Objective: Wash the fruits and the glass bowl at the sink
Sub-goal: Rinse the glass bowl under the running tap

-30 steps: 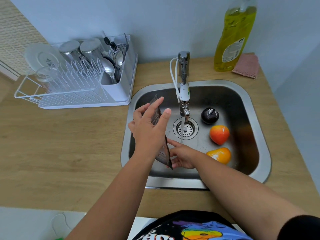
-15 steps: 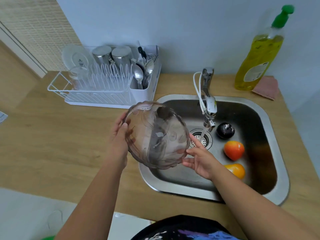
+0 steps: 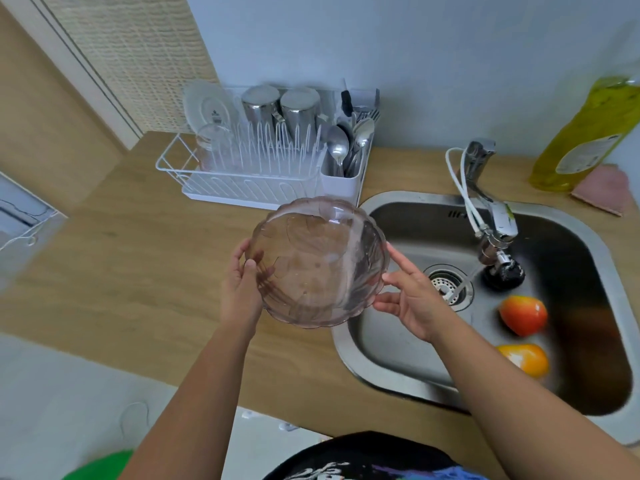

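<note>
A clear, pink-tinted glass bowl (image 3: pixel 318 261) with a scalloped rim is held tilted above the wooden counter, just left of the steel sink (image 3: pixel 388 368). My left hand (image 3: pixel 240 289) grips its left rim. At the bowl's right rim, my right hand (image 3: pixel 412 299) touches it with spread fingers. In the sink lie a dark round fruit (image 3: pixel 504 273), half hidden behind the tap, a red-orange fruit (image 3: pixel 523 315) and a yellow-orange fruit (image 3: pixel 526 358). A thin stream of water runs from the tap (image 3: pixel 491 216) onto the drain (image 3: pixel 448 287).
A white dish rack (image 3: pixel 263 161) with steel cups, a plate and cutlery stands on the counter behind the bowl. A yellow dish-soap bottle (image 3: pixel 585 133) and a pink cloth (image 3: pixel 604 188) sit at the back right. The counter's front edge is near my body.
The bowl has come up out of the sink and moved left over the counter, turning from edge-on to facing me. Both hands moved with it, and my view shifted left.
</note>
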`<state>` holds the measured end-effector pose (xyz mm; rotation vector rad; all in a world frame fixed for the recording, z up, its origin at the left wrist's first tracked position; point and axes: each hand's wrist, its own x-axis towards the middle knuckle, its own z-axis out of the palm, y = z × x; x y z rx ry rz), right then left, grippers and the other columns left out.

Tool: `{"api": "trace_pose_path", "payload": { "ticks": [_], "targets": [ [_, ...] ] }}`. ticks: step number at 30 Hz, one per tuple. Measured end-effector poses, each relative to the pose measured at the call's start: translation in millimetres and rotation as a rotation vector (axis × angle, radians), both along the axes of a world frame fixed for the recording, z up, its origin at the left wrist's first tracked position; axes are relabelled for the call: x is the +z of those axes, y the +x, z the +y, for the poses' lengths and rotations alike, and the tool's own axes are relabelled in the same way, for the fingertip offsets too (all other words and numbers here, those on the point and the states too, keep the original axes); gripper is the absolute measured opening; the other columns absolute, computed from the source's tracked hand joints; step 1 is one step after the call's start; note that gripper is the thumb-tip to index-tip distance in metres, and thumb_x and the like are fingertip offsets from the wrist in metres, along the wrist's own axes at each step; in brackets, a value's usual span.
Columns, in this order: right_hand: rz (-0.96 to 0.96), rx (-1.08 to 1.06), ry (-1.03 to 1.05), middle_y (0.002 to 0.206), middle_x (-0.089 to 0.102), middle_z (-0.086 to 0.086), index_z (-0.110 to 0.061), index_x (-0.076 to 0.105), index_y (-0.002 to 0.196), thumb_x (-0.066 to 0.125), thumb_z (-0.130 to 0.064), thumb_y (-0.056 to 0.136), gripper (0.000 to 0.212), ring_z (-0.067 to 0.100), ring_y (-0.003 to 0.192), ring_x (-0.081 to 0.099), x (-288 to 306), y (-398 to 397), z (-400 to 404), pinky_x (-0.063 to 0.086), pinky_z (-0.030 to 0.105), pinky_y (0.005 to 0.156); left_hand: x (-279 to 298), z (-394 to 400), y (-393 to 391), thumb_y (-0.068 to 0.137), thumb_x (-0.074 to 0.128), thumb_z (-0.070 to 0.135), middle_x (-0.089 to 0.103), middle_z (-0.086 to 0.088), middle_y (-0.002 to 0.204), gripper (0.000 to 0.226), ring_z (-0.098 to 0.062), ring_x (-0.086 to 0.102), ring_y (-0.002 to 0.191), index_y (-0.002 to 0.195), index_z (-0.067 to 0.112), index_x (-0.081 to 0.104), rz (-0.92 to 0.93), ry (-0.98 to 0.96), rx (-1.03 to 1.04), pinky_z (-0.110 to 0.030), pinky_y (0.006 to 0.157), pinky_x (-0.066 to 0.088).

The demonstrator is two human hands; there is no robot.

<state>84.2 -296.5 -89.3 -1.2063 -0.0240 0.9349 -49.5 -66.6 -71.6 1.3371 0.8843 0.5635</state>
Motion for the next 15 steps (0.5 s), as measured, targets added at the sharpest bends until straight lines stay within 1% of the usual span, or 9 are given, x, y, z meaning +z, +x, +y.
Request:
{"api": "trace_pose_path", "payload": {
  "ticks": [4,7,10,12,15],
  "targets": [
    [0.002,-0.018,-0.026,0.090,0.072,0.006,-0.036,0.046,0.141,0.053,-0.002,0.091,0.061,0.022,0.056,0.066,-0.9,-5.2,17.5,0.058,0.030,0.059,-5.3,17.8,-2.3,0.108,0.034,0.014,0.064,0.004,0.124,0.035,-0.015,0.069,0.090,0.126,0.037,0.053,0.033,0.010,0.000,-0.045,0.097,0.051],
    [-0.003,-0.034,-0.043,0.090,0.073,0.007,-0.036,0.046,0.142,0.052,-0.002,0.091,0.061,0.023,0.057,0.067,-1.8,-7.7,27.2,0.058,0.029,0.058,-9.1,28.1,-1.9,0.107,0.036,0.016,0.065,0.008,0.123,0.035,-0.014,0.070,0.091,0.125,0.040,0.053,0.060,0.015,-0.012,-0.048,0.100,0.052],
    [-0.005,-0.058,-0.057,0.085,0.072,0.007,-0.036,0.047,0.142,0.052,-0.002,0.091,0.061,0.023,0.056,0.067,-2.5,-9.3,34.4,0.058,0.029,0.056,-12.7,37.5,0.8,0.107,0.036,0.016,0.065,0.010,0.123,0.035,-0.014,0.070,0.091,0.125,0.042,0.053,0.080,0.012,-0.030,-0.049,0.102,0.052],
    [-0.005,-0.069,-0.066,0.083,0.072,0.007,-0.036,0.047,0.141,0.051,-0.001,0.091,0.061,0.023,0.054,0.066,-3.4,-10.7,37.2,0.058,0.028,0.055,-16.6,42.7,1.4,0.107,0.037,0.018,0.065,0.011,0.125,0.036,-0.017,0.072,0.097,0.125,0.044,0.053,0.100,0.022,-0.050,-0.050,0.102,0.052],
    [0.002,-0.085,-0.072,0.087,0.070,0.008,-0.036,0.050,0.138,0.051,-0.001,0.090,0.059,0.022,0.054,0.064,-4.6,-13.4,40.3,0.058,0.028,0.054,-23.9,50.6,-1.8,0.102,0.040,0.021,0.068,0.008,0.127,0.037,-0.017,0.068,0.114,0.129,0.042,0.055,0.127,0.066,-0.093,-0.050,0.105,0.049]
  ]
}}
